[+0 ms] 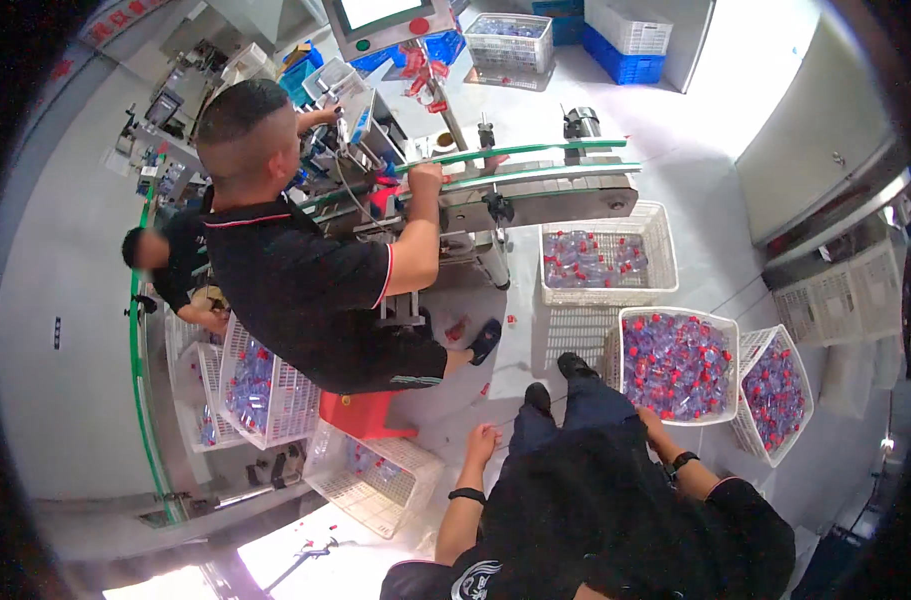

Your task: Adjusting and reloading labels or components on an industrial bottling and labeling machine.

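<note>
My left hand (483, 441) is held out beside my left leg, above the floor, with its fingers curled in. Nothing shows in it. My right hand (652, 424) is by my right hip, close to the near left corner of a white crate (665, 422); its fingers are hard to make out. I cannot tell whether it touches the crate. Small clear bottles with red caps (675, 365) fill that crate. A second full crate (747, 432) leans tilted against its right side. Ahead stands a third white crate (607, 297), partly filled with similar bottles.
A co-worker in a black shirt (295, 290) stands at a conveyor (535, 205) with green rails, front left. Another person (180, 260) works farther left near stacked crates (275, 400). A tilted crate (385, 510) lies by a red box (360, 415). Red scraps (458, 328) litter the floor.
</note>
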### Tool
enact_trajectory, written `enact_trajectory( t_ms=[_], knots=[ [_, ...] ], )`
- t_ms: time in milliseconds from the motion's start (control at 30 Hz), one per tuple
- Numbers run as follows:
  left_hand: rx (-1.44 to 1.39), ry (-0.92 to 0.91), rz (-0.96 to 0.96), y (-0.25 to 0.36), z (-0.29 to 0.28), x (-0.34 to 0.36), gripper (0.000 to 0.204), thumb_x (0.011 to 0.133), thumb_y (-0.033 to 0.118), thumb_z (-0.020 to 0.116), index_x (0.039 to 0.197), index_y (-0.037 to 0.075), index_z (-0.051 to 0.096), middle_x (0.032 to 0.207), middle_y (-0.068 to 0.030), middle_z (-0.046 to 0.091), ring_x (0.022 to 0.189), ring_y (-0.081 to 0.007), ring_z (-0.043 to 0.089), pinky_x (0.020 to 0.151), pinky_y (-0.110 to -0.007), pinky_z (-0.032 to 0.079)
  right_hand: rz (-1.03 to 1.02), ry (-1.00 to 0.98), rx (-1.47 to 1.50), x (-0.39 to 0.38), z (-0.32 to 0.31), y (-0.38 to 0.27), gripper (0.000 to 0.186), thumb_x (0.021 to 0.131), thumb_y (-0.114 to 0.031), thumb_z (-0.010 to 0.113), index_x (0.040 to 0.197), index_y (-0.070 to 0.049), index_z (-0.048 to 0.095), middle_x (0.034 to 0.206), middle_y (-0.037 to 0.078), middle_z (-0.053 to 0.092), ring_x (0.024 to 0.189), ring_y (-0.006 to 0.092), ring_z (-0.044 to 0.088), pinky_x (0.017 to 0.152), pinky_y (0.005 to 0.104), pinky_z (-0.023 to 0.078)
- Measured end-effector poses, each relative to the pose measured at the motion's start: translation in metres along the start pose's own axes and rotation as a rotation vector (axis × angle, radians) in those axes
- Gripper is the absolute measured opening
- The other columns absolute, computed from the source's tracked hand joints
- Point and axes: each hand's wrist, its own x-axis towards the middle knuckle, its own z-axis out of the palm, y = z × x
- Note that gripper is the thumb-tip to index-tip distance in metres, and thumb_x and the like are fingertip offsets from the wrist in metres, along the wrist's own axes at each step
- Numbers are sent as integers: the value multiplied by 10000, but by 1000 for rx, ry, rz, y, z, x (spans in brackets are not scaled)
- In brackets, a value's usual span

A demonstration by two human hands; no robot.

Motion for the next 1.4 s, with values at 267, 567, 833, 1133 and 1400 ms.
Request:
enact_trajectory(
  t_ms=[267, 567, 833, 1133, 1400],
  knots=[
    [800, -28, 147, -201, 2, -52, 272, 827, 284, 552, 776, 33, 644, 792, -142, 654, 736, -318, 635, 652, -432, 514, -45, -158, -169, 100, -47, 51, 452, 946, -385, 364, 1054, -28, 619, 1026, 202, 632, 982, 367, 585, 846, 434, 445],
    [579, -12, -47, -152, 95, -15, 285, 839, 265, 515, 981, 59, 651, 985, -192, 649, 931, -377, 607, 794, -434, 488, 133, -144, -36, 139, -92, 77, 362, 869, -329, 459, 938, -25, 645, 886, 169, 660, 819, 286, 625, 727, 398, 466],
    [87, 109, -306, -46, 110, -18, 224, 864, 179, 536, 1039, 62, 611, 851, -133, 664, 685, -236, 644, 572, -337, 505, 242, -261, -85, 170, -107, 64, 352, 868, -283, 468, 1110, -85, 628, 1028, 186, 640, 974, 318, 613, 830, 383, 478],
    [-305, 264, -327, -23, 110, -12, 200, 903, 217, 494, 965, 47, 578, 823, -100, 651, 596, -165, 604, 507, -287, 471, -13, -297, -237, 217, -90, 98, 391, 931, -316, 395, 967, -34, 662, 939, 205, 656, 921, 337, 627, 768, 422, 479],
    [104, 205, -25, -67, 118, -6, 173, 876, 193, 488, 898, 78, 616, 699, -68, 619, 549, -165, 582, 495, -310, 459, -342, -223, -442, 219, -94, 73, 314, 888, -255, 414, 795, -8, 584, 832, 218, 608, 790, 342, 601, 694, 424, 462]
  ],
)
